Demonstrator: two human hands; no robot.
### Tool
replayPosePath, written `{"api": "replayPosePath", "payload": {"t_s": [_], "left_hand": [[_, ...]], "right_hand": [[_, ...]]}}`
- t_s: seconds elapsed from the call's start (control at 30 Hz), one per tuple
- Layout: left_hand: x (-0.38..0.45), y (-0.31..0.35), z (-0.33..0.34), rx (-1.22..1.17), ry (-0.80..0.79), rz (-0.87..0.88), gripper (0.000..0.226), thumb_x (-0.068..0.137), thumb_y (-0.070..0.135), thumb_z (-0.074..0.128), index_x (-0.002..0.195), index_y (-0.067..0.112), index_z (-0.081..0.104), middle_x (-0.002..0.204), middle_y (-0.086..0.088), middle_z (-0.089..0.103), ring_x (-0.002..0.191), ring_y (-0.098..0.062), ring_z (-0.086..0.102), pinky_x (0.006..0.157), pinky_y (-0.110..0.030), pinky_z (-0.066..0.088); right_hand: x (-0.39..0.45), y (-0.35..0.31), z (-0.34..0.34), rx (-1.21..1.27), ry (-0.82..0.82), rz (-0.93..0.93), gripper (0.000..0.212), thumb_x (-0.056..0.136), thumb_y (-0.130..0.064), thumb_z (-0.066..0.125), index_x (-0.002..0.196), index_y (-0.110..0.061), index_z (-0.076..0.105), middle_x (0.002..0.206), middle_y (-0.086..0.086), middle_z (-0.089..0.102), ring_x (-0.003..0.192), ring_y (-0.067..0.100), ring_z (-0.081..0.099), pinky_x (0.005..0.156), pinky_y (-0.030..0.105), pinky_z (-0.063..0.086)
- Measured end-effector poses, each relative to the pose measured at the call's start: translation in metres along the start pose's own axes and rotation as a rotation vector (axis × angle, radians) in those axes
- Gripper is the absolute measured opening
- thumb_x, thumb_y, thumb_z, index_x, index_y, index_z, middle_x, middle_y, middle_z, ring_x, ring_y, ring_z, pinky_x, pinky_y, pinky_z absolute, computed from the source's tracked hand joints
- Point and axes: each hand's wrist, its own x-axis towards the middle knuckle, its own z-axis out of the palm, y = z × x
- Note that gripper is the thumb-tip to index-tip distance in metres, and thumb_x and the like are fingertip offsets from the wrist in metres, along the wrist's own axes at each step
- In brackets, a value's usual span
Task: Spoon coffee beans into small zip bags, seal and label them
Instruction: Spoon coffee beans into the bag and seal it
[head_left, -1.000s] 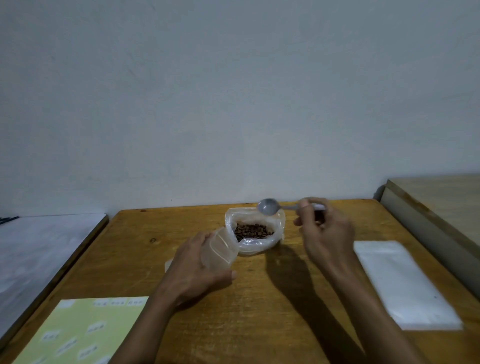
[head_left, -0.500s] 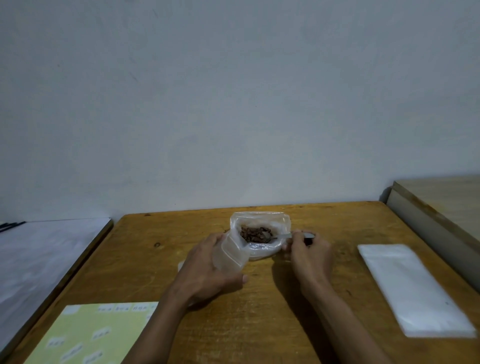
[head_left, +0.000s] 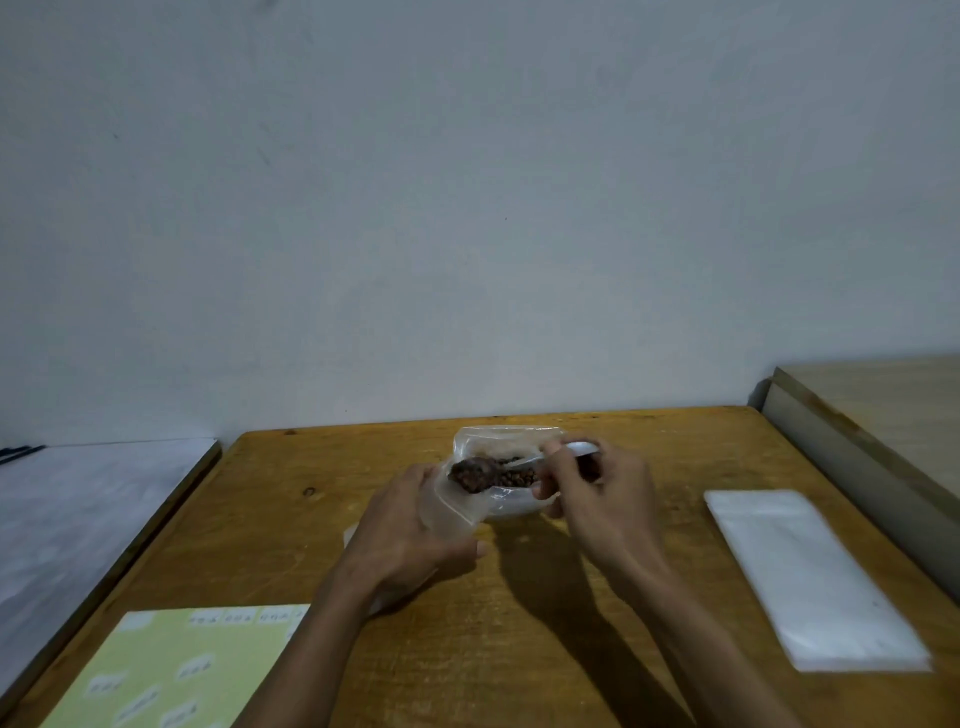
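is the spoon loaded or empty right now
Loaded: the spoon bowl carries a heap of brown beans, held by the right hand at the small bag's mouth.

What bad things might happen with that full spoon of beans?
The heaped spoon sits at the mouth of the small zip bag, so beans may tumble onto the wooden table. The left hand holds the bag's soft mouth; if it folds, the scoop could miss.
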Motion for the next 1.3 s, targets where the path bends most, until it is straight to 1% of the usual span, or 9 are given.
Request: {"api": "replayPosePath", "payload": {"t_s": [0.07, 0.17, 0.37, 0.53, 0.67, 0.83, 1.0, 1.17, 1.3], "left_hand": [[0.0, 0.0, 0.001, -0.008, -0.007, 0.007, 0.085, 0.058, 0.042, 0.094, 0.128, 0.037, 0.045, 0.108, 0.023, 0.046, 0.093, 0.001, 0.048, 0.07, -0.018, 0.042], [0.0, 0.0, 0.001, -0.027, -0.002, 0.01, 0.092, 0.058, 0.039, 0.095, 0.135, 0.031, 0.046, 0.104, 0.028, 0.044, 0.09, 0.004, 0.047, 0.068, -0.015, 0.039], [0.002, 0.001, 0.001, -0.012, -0.028, -0.003, 0.099, 0.056, 0.041, 0.095, 0.14, 0.029, 0.045, 0.109, 0.024, 0.045, 0.098, -0.001, 0.049, 0.07, -0.015, 0.041], [0.001, 0.001, 0.001, -0.014, -0.041, -0.01, 0.102, 0.057, 0.042, 0.094, 0.143, 0.03, 0.042, 0.111, 0.024, 0.043, 0.104, -0.005, 0.048, 0.069, -0.013, 0.039], [0.0, 0.0, 0.0, 0.005, -0.033, -0.008, 0.1, 0.057, 0.043, 0.094, 0.142, 0.03, 0.043, 0.109, 0.025, 0.043, 0.099, -0.002, 0.048, 0.068, -0.013, 0.039], [0.0, 0.002, 0.0, 0.034, -0.014, -0.029, 0.103, 0.057, 0.044, 0.094, 0.144, 0.028, 0.042, 0.111, 0.022, 0.044, 0.102, -0.007, 0.049, 0.069, -0.014, 0.04], [-0.001, 0.007, 0.0, 0.092, -0.007, -0.051, 0.1, 0.056, 0.048, 0.093, 0.14, 0.029, 0.044, 0.117, 0.016, 0.05, 0.106, -0.012, 0.053, 0.085, -0.031, 0.052], [-0.001, 0.011, -0.001, 0.124, -0.01, -0.071, 0.097, 0.056, 0.051, 0.092, 0.137, 0.028, 0.045, 0.122, 0.011, 0.054, 0.108, -0.014, 0.055, 0.092, -0.04, 0.054], [-0.002, 0.013, 0.001, 0.148, 0.007, -0.053, 0.097, 0.06, 0.049, 0.091, 0.141, 0.024, 0.043, 0.118, 0.013, 0.047, 0.107, -0.013, 0.05, 0.088, -0.032, 0.05]], "right_hand": [[-0.003, 0.003, 0.001, -0.121, -0.005, -0.175, 0.012, 0.099, -0.026, 0.06, 0.095, -0.02, 0.071, 0.073, -0.005, 0.072, 0.064, 0.003, 0.069, 0.052, 0.017, 0.052], [0.002, 0.013, -0.002, -0.18, 0.136, -0.294, 0.011, 0.099, -0.024, 0.06, 0.102, -0.022, 0.07, 0.08, -0.012, 0.071, 0.07, -0.001, 0.066, 0.057, 0.012, 0.051], [0.014, 0.044, 0.007, -0.431, 0.145, -0.25, 0.017, 0.101, -0.019, 0.057, 0.108, -0.014, 0.071, 0.092, -0.002, 0.067, 0.08, 0.009, 0.058, 0.065, 0.005, 0.039], [0.015, 0.051, 0.015, -0.14, 0.229, 0.127, 0.016, 0.101, -0.021, 0.055, 0.089, -0.022, 0.065, 0.076, -0.006, 0.068, 0.077, 0.014, 0.068, 0.061, 0.021, 0.05], [0.021, 0.048, 0.008, 0.096, 0.28, 0.319, 0.016, 0.1, -0.022, 0.057, 0.086, -0.016, 0.064, 0.077, 0.009, 0.074, 0.077, 0.027, 0.073, 0.077, 0.05, 0.061], [0.019, 0.034, -0.007, 0.232, 0.236, 0.366, 0.009, 0.098, -0.019, 0.059, 0.095, -0.012, 0.064, 0.084, 0.013, 0.075, 0.073, 0.025, 0.071, 0.072, 0.042, 0.061], [0.004, 0.019, -0.018, 0.405, 0.143, 0.346, 0.009, 0.099, -0.015, 0.058, 0.1, -0.008, 0.063, 0.083, 0.013, 0.072, 0.068, 0.019, 0.066, 0.06, 0.031, 0.054], [-0.008, 0.021, -0.02, 0.229, 0.045, 0.218, 0.01, 0.097, -0.022, 0.059, 0.099, -0.015, 0.066, 0.08, 0.01, 0.074, 0.071, 0.024, 0.071, 0.067, 0.038, 0.058], [-0.012, 0.026, -0.023, 0.102, 0.01, 0.075, 0.008, 0.096, -0.022, 0.06, 0.097, -0.023, 0.068, 0.078, 0.006, 0.074, 0.073, 0.02, 0.073, 0.065, 0.035, 0.061]]}}
